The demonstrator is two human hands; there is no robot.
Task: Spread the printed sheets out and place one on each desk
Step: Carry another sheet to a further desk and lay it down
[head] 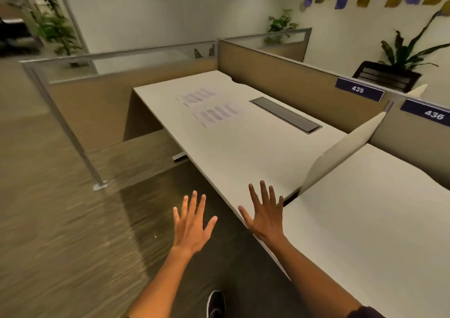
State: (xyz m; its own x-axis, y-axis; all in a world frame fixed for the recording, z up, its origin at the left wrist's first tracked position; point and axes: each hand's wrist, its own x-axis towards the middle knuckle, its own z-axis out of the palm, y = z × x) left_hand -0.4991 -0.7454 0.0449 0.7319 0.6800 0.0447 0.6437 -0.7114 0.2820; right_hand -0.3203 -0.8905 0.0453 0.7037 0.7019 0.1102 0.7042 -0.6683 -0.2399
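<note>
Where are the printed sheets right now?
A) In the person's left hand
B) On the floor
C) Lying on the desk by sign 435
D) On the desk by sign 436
C: two printed sheets lie on the desk beside sign 435; both hands hold nothing.

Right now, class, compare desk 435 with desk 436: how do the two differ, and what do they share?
Desk 435 has two printed sheets lying on it; desk 436 shows none in its visible part. Desk 435 has a dark slot set into its top; none shows on desk 436. Desk 435 lies farther from the hands, desk 436 nearer. Both have pale tops and a blue number plate.
</note>
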